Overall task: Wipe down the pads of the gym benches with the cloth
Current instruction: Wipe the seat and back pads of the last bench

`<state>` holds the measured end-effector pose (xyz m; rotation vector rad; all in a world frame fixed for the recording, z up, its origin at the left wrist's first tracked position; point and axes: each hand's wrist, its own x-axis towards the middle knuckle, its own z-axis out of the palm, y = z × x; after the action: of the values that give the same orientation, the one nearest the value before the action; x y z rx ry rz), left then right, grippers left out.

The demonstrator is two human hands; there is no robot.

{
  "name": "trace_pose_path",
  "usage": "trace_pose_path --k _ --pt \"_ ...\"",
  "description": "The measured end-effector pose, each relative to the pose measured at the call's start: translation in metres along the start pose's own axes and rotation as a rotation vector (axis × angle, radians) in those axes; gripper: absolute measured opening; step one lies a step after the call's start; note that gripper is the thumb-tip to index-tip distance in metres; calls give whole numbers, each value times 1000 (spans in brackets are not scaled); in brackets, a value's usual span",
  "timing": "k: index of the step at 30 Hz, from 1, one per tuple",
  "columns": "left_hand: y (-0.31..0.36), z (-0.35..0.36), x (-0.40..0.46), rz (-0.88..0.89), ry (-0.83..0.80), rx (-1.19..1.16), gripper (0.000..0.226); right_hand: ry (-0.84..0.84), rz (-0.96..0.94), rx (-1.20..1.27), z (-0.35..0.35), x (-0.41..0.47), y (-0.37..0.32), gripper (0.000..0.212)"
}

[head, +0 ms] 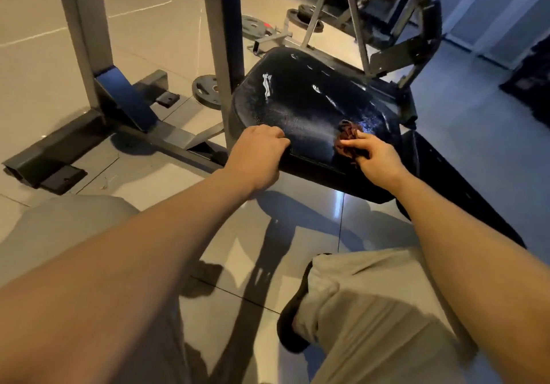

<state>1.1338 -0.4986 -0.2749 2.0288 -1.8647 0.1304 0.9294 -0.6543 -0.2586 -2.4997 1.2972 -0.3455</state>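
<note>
A glossy black bench pad (303, 106) fills the middle of the head view, with streaks of wet shine on its top. My right hand (375, 154) pinches a crumpled dark red-brown cloth (347, 137) and holds it against the pad's near right part. My left hand (258, 148) rests on the pad's near left corner with its fingers curled over the edge. A second black pad (446, 181) slopes down to the right of the first.
Grey steel uprights (221, 41) and a black base frame (89, 133) stand left of the pad. Weight plates (205, 87) lie on the tiled floor behind. Another machine frame (387, 20) rises at the back right. My knees and a dark shoe (293, 309) are below.
</note>
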Motion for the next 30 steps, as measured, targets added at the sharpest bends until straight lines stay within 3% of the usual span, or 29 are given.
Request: trace_pose_path --k 5,12,15,19,25,30 --pt "21 6 19 199 -74 24 43 -66 -153 74 10 -5 -11 54" --pt "24 23 33 284 -57 -54 43 115 188 159 -6 -19 60 47" --pt "31 32 36 270 -3 -93 41 118 193 118 -2 -20 53 51" --pt "44 40 42 292 -12 -122 38 0 55 119 -8 -37 44 49" --pt "45 42 46 297 8 -156 37 146 268 170 -17 -49 78 51" --pt "48 43 47 306 25 -146 36 57 65 52 -1 -36 25 51"
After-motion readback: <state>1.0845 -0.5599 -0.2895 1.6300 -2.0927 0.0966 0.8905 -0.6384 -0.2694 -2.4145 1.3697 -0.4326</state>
